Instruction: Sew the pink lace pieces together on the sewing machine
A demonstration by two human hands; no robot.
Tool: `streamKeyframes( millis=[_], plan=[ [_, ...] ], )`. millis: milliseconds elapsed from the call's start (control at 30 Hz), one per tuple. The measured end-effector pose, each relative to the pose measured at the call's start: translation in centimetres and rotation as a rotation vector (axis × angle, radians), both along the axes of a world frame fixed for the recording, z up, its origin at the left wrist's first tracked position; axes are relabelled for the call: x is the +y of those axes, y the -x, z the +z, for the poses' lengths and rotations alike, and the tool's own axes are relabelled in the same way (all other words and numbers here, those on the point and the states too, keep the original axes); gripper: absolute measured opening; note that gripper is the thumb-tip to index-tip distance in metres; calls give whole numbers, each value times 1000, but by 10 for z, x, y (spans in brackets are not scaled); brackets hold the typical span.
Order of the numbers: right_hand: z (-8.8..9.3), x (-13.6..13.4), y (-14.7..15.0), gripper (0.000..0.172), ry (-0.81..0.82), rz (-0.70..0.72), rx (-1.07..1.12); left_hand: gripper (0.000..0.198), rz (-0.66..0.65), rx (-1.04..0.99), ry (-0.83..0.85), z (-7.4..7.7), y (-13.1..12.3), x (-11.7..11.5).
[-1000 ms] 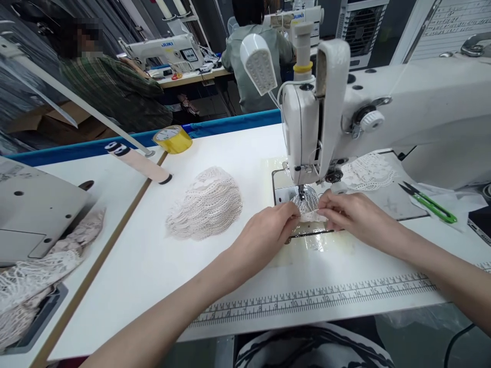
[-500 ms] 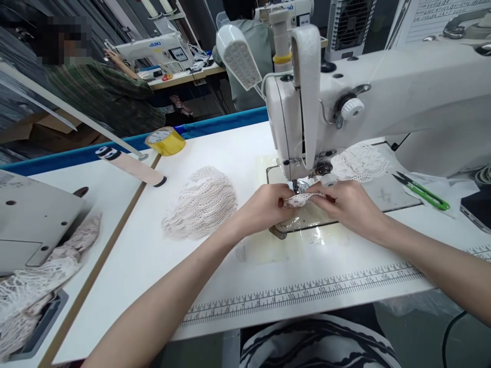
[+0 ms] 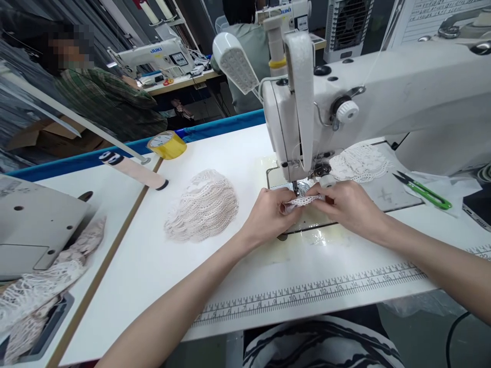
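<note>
Cream lace heap: one, (image 3: 42,289) near left, partly over one dark tray (image 3: 59,327), beside one pale machine casing (image 3: 38,225).
Plaid shirt: one (image 3: 107,97), on a seated co-worker, far left.
Thread spool: one (image 3: 141,174), pinkish, dark at both ends, left of the lace pile.
Tape roll: one (image 3: 172,147), yellow, by the far edge of the table (image 3: 138,271).
Far sewing machines: two, one (image 3: 153,56) by the plaid shirt, one (image 3: 286,18) farther right.
Lace pile: one (image 3: 205,207), many scalloped rows, between the spool and the left hand.
Grey-green shirt: one (image 3: 247,61), on a second co-worker, far middle.
Left hand: one (image 3: 270,214), fingers pinched narrowly on the left end of the lace strip.
Lace strip: one (image 3: 301,201), between both hands, just near the presser foot (image 3: 295,187) of the near sewing machine (image 3: 402,87).
Right hand: one (image 3: 349,207), thumb and fingers pinching the strip's right end.
Loose lace: one bunch (image 3: 360,162), beyond the right hand.
Printed ruler: one (image 3: 307,294), along the table's near edge.
Snips: one green pair (image 3: 425,191), right, blades pointing far left.
</note>
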State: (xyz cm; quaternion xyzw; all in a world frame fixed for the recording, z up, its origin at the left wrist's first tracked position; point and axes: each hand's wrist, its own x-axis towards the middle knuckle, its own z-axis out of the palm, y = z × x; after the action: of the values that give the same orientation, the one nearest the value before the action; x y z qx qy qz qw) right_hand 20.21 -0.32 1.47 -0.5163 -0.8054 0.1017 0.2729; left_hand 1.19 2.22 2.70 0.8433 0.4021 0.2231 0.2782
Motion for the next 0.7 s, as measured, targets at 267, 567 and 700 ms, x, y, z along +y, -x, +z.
streamKeyframes(
  millis=[267,567,700],
  plan=[
    [7,-9,-6,14,-59,136,-171,12,-92,185,-328,-9,11,-12],
    [-6,-15,-1,16,-297,279,-341,25,-141,322,-807,-29,19,-39],
    [-7,-15,0,16,-306,273,-359,27,-149,328,-747,-29,22,-40]
  ],
)
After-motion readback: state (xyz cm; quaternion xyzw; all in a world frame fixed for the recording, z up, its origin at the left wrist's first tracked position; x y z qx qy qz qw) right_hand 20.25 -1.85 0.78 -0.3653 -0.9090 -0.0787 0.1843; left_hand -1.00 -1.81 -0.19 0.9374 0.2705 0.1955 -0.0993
